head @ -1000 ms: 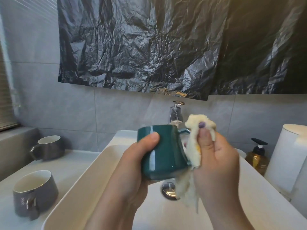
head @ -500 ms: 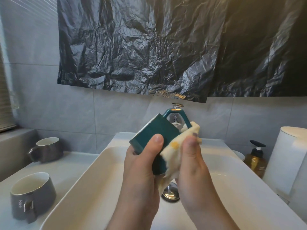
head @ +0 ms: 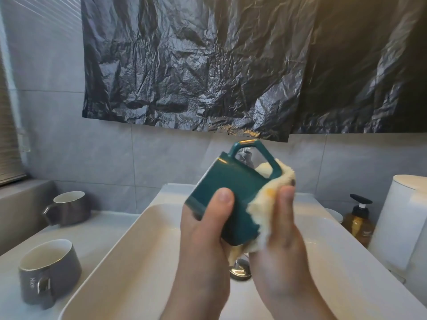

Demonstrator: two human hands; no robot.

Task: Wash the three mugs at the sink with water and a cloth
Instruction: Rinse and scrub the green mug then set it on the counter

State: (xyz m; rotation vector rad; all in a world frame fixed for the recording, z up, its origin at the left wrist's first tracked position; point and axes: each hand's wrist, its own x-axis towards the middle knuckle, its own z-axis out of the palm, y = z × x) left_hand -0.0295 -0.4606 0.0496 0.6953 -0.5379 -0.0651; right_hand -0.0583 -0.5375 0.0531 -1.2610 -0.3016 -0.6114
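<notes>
Mugs three: green mug (head: 231,192), left hand (head: 203,234) gripping; near grey mug (head: 49,277); far grey mug (head: 71,210); right hand (head: 284,232) pinching cloth (head: 261,206).

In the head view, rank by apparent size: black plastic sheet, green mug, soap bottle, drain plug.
black plastic sheet
green mug
soap bottle
drain plug
The mug is nearest, so its true rank is unsure.

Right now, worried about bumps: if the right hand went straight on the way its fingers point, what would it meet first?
The right hand holds the cloth against the green mug; beyond them, probably the faucet, though depth is unclear.
</notes>
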